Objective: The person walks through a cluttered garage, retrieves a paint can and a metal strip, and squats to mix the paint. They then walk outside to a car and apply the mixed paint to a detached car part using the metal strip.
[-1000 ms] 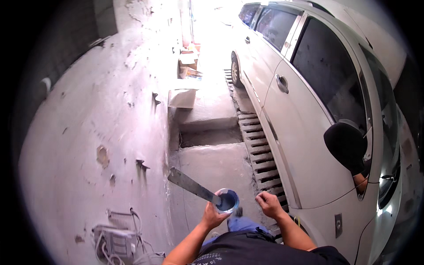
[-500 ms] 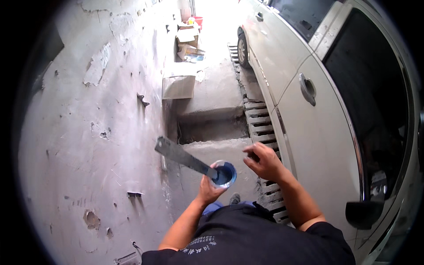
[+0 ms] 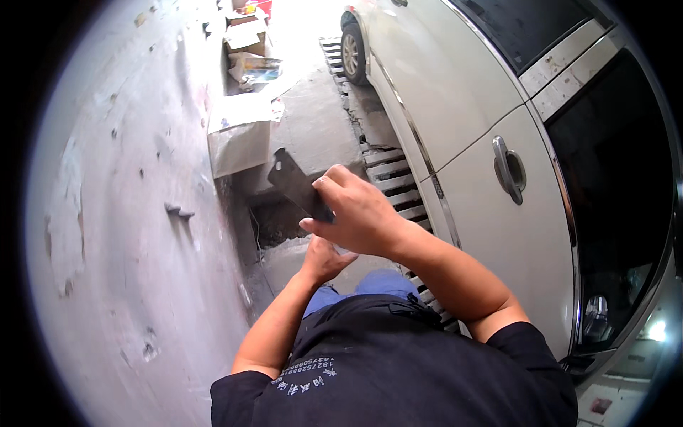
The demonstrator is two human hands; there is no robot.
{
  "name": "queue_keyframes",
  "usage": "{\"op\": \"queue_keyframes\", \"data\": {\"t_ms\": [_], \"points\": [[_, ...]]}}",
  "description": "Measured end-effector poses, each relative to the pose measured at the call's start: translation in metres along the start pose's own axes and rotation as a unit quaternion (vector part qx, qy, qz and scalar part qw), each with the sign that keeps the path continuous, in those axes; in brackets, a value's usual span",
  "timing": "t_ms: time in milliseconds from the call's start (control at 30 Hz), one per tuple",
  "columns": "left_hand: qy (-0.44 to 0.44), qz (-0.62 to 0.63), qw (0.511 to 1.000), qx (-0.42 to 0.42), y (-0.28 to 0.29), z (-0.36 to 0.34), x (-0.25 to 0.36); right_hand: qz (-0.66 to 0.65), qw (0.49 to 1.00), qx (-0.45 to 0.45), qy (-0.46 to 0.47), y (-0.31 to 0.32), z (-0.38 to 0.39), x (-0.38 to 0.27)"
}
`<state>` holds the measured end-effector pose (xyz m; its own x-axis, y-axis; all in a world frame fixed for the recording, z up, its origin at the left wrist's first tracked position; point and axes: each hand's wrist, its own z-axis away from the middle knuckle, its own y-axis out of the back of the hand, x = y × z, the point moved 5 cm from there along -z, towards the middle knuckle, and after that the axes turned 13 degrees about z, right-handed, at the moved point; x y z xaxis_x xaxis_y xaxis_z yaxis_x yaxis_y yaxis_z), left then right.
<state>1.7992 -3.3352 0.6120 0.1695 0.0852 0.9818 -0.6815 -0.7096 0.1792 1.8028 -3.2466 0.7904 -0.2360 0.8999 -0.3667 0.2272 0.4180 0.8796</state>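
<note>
My right hand (image 3: 356,210) is at the centre of the view, fingers curled on a flat grey metal strip (image 3: 290,181) that slants up toward the wall side, its holed end showing. Below and left of it, my left hand (image 3: 320,260) holds the cup (image 3: 343,250) of blue paint, which is now almost wholly hidden behind my right hand. The strip's lower end is hidden by my fingers.
A scuffed plaster wall (image 3: 121,235) with a small bracket (image 3: 178,212) runs along my left. A white car (image 3: 469,206) stands close on my right over a slotted grate (image 3: 391,183). Ahead lie a recess (image 3: 277,224) in the concrete, cardboard boxes (image 3: 245,35) and paper sheets (image 3: 238,135).
My right hand has risen leftward from empty air onto the strip, covering most of the cup. My left hand still holds the cup. The view has shifted, bringing the car's door further in.
</note>
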Motion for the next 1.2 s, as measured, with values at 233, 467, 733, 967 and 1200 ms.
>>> {"op": "queue_keyframes", "data": {"t_ms": [233, 467, 733, 967, 1200], "points": [[-0.022, 0.063, 0.996, 0.063, 0.040, -0.129, -0.016, -0.148, 0.984, 0.008, -0.099, 0.040, -0.078, 0.126], [-0.040, 0.031, 0.997, 0.066, 0.066, -0.264, -0.042, -0.201, 0.977, -0.003, -0.071, 0.038, -0.164, 0.243], [-0.011, 0.027, 0.994, 0.106, 0.119, -0.411, -0.072, -0.232, 0.971, -0.009, -0.058, 0.018, -0.291, 0.366], [0.019, 0.023, 0.996, 0.084, 0.210, -0.592, -0.145, -0.200, 0.967, -0.100, 0.121, -0.051, -0.461, 0.435], [-0.015, 0.066, 0.997, 0.035, 0.309, -0.776, -0.164, -0.144, 0.989, -0.045, 0.007, -0.068, -0.654, 0.539]]}}
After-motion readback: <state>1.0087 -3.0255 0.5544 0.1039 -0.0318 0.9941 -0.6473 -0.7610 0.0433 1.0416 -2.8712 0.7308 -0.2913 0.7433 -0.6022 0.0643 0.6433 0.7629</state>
